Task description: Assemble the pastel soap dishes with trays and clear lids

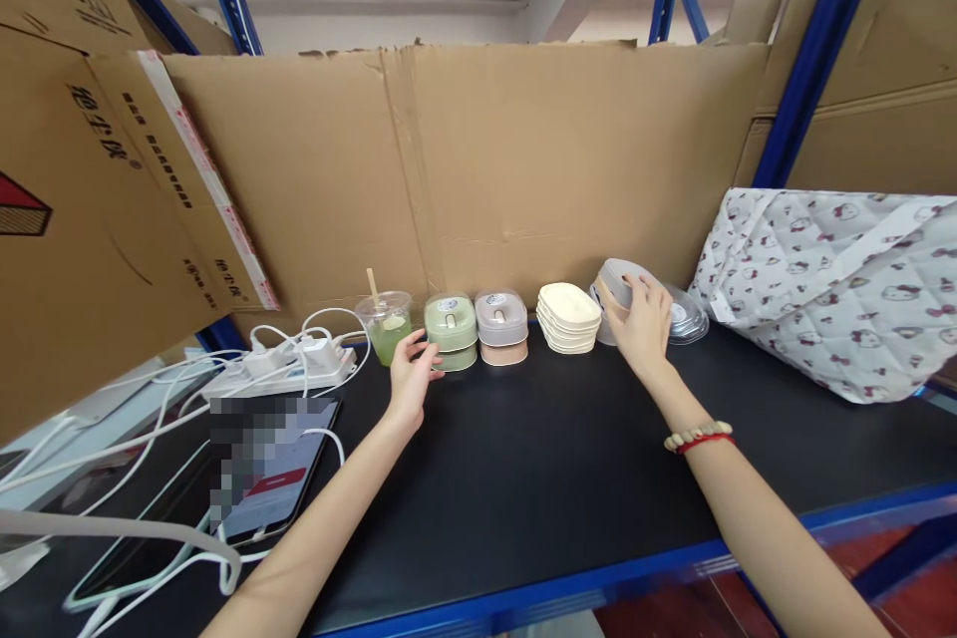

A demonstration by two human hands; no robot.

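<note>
My right hand [641, 319] reaches to the back right. Its thumb and fingers grip a grey see-through lid [624, 271], which is tilted over other clear lids [684, 317]. My left hand [413, 379] is beside the green lidded box [451, 324], its fingertips at the box's lower left side and the fingers somewhat apart. Whether they touch the box I cannot tell. A second box with a grey lid [501, 319] and a brownish base stands to the right of the green one. Between it and my right hand is a stack of several cream trays [569, 317].
A plastic cup of green drink [389, 329] with a straw stands behind my left hand. Further left are a power strip [276, 374] with tangled white cables and a phone [280, 478]. A quilted bag [837, 289] sits at the right. Cardboard [568, 159] walls the back.
</note>
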